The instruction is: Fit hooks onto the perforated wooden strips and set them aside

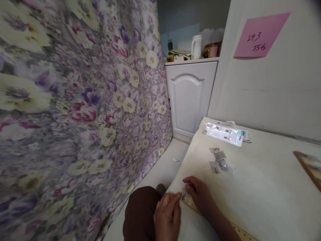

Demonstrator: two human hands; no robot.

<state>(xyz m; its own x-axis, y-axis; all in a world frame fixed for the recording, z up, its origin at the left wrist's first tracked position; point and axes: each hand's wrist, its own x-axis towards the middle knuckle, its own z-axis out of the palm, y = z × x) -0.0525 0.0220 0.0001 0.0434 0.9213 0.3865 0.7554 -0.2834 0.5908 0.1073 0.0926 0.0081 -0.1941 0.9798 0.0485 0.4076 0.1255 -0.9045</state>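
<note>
At the table's near left edge, my left hand [167,214] is closed, its fingertips pinching at a small clear, shiny piece [184,194]. That piece lies by the end of a tan strip with a row of holes [190,203], which runs along the edge and passes under my right forearm. From the other side, my right hand [198,193] comes close to the same piece, index finger and thumb bent and apart. Farther up the table are several small clear packets with shiny metal bits [220,155]. Beyond them sits a blister card with metal-looking hooks [223,133].
The white table [265,187] meets a wall bearing a pink note [262,36]. A brown-edged board [308,167] lies at the right. A floral curtain [82,117] hangs on the left. Behind stands a white cabinet [189,97] with a white jug [197,47] on top.
</note>
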